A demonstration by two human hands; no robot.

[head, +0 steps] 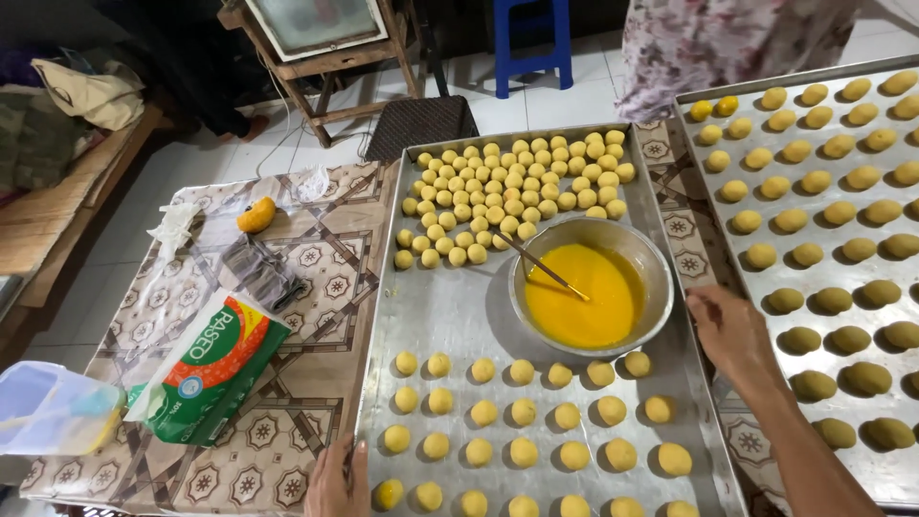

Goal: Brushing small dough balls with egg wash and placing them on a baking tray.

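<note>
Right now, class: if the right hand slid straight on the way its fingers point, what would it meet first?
The right hand points left, toward the metal bowl of yellow liquid on the baking tray. It would probably meet the bowl's rim first, though height is hard to judge.

Green-orange-white tissue pack on table's left side

Two bare hands and one forearm are in view. The left hand appears only in part at the near edge: the back of the hand and the base of the fingers, without glove, ring or sleeve. The right hand is also ungloved, with no ring, watch or bracelet. The right forearm is uncovered down to the near edge; no sleeve shows.
</note>
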